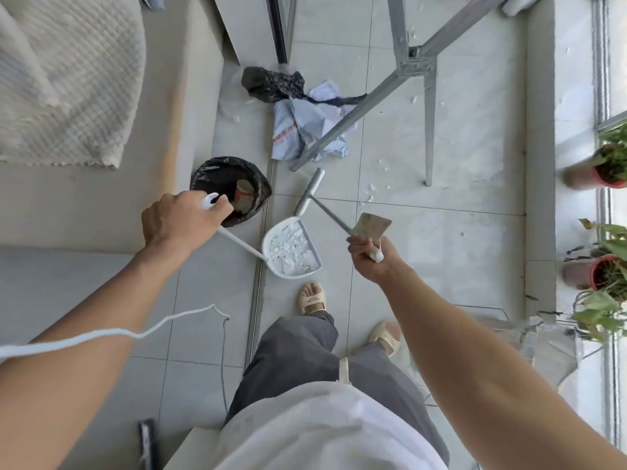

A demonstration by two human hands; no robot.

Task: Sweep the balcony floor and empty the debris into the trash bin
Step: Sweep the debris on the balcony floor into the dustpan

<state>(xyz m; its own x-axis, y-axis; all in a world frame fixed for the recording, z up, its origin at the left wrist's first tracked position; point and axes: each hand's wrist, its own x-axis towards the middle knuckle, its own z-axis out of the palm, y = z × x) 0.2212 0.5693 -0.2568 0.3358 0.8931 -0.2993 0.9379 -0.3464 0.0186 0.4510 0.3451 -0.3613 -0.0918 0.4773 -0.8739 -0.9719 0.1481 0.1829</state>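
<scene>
On the balcony tiles | left hand (pixel 176 220) is gripping the dustpan (pixel 291 249) handle, pan full of white scraps beside the trash bin (pixel 230 188) | right hand (pixel 368 256) is clutching the broom (pixel 310 191) handle and a card (pixel 371 225).

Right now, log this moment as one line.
left hand holds dustpan handle | right hand holds broom | dustpan full | bin beside
</scene>
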